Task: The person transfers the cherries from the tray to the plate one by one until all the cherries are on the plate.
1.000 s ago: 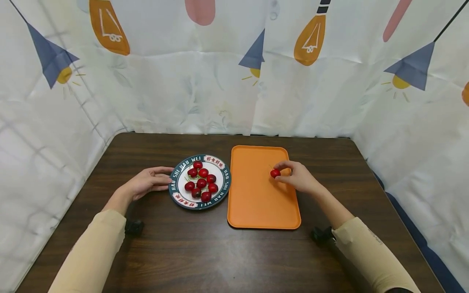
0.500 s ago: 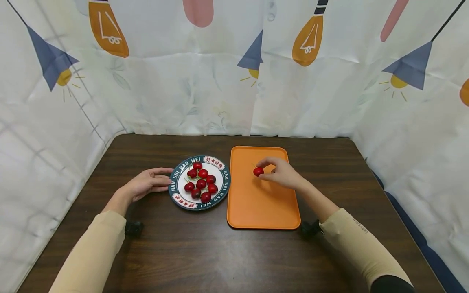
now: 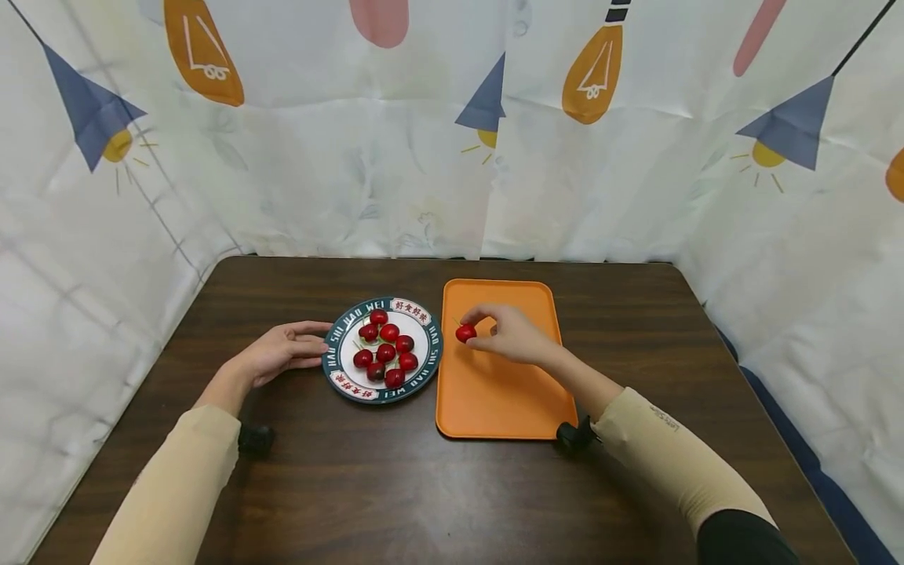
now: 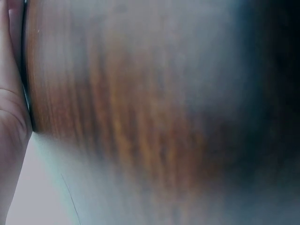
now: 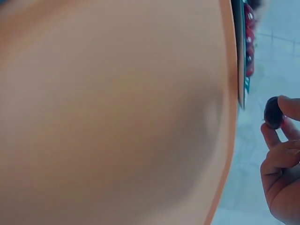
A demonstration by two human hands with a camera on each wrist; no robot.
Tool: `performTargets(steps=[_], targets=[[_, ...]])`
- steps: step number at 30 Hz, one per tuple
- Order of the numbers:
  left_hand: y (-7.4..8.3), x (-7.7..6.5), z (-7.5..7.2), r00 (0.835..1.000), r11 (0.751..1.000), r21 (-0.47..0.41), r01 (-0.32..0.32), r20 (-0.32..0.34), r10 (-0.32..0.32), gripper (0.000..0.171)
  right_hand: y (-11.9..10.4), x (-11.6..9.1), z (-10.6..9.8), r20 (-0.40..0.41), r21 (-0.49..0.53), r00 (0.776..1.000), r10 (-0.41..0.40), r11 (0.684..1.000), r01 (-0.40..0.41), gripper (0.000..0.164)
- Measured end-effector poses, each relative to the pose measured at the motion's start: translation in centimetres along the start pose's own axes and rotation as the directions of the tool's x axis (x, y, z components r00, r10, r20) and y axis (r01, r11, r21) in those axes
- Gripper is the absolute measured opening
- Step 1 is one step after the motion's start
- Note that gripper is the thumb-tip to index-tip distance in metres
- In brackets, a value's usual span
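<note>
Between the thumb and fingertips of my right hand (image 3: 512, 336) is a red cherry (image 3: 465, 333), held above the left half of an orange tray (image 3: 508, 400). In the right wrist view the pinched cherry (image 5: 273, 113) looks dark, and the thumb covers part of it. My left hand (image 3: 286, 351) lies at the left rim of a round plate (image 3: 342, 314), its fingers extended and touching the edge. Several red cherries (image 3: 385, 352) with green stems are gathered on the plate's white centre. The left wrist view catches only a strip of the left hand (image 4: 10, 103).
Plate and tray stand side by side on a dark wooden table (image 3: 318, 486), almost touching. A pale printed curtain (image 3: 318, 180) hangs behind the table and along both sides.
My right hand has moved left across the tray with the cherry, from its right side towards the plate. The left hand and the plate have stayed in place.
</note>
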State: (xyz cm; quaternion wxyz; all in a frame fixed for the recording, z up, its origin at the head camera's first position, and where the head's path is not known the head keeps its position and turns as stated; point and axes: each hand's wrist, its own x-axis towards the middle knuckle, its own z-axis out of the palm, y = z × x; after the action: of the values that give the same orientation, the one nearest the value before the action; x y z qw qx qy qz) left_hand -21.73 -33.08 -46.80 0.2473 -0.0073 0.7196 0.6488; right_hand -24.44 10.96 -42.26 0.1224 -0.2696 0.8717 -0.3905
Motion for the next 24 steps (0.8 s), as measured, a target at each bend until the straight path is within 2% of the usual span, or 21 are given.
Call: performTargets(steps=[5, 9, 15, 24], targets=[[0.2, -0.1, -0.1, 1.0, 1.0, -0.003, 0.004, 0.001, -0.004, 0.066, -0.9, 1.1, 1.0, 0.041, -0.049, 0.998, -0.038, 0.998, 0.04, 0.029], [0.1, -0.1, -0.1, 1.0, 1.0, -0.002, 0.003, -0.002, -0.003, 0.067, -1.5, 2.0, 1.8, 0.057, -0.039, 0.996, -0.071, 0.997, 0.073, 0.027], [0.0, 0.0, -0.1, 1.0, 1.0, -0.005, 0.001, -0.001, -0.001, 0.068, -1.6, 3.1, 3.0, 0.089, -0.016, 0.994, -0.064, 0.998, 0.066, 0.029], [0.0, 0.0, -0.2, 1.0, 1.0, 0.01, 0.002, -0.001, -0.002, 0.068, -2.1, 4.3, 4.1, 0.116, -0.047, 0.991, -0.062, 0.997, 0.068, 0.029]])
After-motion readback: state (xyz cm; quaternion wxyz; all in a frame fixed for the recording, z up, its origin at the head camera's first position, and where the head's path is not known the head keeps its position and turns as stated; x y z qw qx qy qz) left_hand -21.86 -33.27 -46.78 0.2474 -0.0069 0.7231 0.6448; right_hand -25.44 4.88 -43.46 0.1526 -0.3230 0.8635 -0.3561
